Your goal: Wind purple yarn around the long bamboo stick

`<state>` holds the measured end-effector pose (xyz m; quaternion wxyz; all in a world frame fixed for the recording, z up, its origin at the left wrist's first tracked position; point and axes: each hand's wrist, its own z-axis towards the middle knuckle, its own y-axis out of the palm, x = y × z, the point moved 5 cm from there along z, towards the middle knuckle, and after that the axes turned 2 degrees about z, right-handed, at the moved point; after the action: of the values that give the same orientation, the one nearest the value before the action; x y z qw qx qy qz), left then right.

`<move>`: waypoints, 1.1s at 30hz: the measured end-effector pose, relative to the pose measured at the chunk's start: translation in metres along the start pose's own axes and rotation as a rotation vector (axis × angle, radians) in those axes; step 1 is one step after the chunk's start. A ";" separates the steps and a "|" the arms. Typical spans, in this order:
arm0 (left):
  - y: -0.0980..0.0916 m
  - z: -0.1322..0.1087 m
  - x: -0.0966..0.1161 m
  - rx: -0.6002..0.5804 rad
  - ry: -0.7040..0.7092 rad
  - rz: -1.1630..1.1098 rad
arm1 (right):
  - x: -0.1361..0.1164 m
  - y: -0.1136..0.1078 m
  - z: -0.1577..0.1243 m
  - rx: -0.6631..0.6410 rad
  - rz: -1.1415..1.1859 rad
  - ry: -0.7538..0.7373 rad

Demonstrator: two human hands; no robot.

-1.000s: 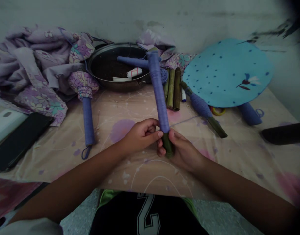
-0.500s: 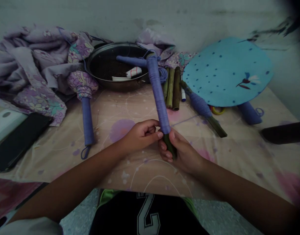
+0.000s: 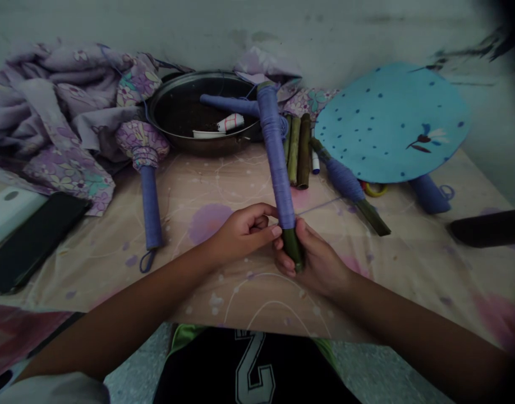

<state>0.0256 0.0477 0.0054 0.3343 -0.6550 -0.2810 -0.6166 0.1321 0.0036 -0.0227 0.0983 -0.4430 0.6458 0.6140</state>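
Upright before me stands a stick [image 3: 277, 163] wound with purple thread, its green lower end bare. My right hand [image 3: 316, 255] is closed around that bare end. Thumb and fingers of my left hand [image 3: 251, 233] pinch the stick's left side, at the lower edge of the winding. A purple thread [image 3: 320, 206] runs taut from the stick to a thread-wound stick [image 3: 344, 180] lying on the table to the right. Some fingers of my right hand are hidden behind the stick.
A dark metal pan [image 3: 202, 146] sits behind, near several bare sticks [image 3: 303, 154]. Left are a cloth-topped purple handle [image 3: 150, 202], bunched floral fabric [image 3: 72, 106] and a phone [image 3: 38, 241]. A blue round fan [image 3: 392, 123] lies right, with a dark object [image 3: 488, 228] at the edge.
The wound stick has turned slightly and its top has shifted a little to the right. Both hands stay in nearly the same place on it.
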 end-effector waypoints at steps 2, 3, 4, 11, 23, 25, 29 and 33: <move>-0.001 0.000 0.000 0.031 0.002 0.025 | 0.000 -0.001 0.001 0.015 0.030 0.010; -0.002 -0.001 0.000 0.040 0.001 0.037 | 0.000 -0.001 0.001 0.027 0.041 0.014; -0.002 -0.001 0.000 0.046 -0.001 0.046 | 0.000 -0.001 0.001 0.039 0.049 0.016; -0.002 -0.002 -0.002 0.048 -0.023 0.001 | 0.000 -0.001 0.001 0.050 0.038 0.017; -0.006 -0.001 -0.004 0.126 0.016 0.121 | -0.004 0.001 0.000 0.054 0.009 -0.005; -0.005 -0.001 -0.004 0.105 0.046 0.161 | -0.004 0.001 -0.001 0.057 -0.013 -0.024; -0.004 -0.001 -0.003 0.099 0.091 0.225 | -0.002 0.000 -0.001 0.061 -0.022 -0.043; -0.004 -0.002 -0.002 0.071 0.094 0.279 | -0.003 0.001 0.000 0.054 -0.007 -0.040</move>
<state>0.0210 0.0483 0.0035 0.4524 -0.6460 -0.1927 -0.5839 0.1332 0.0045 -0.0196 0.1253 -0.4303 0.6584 0.6047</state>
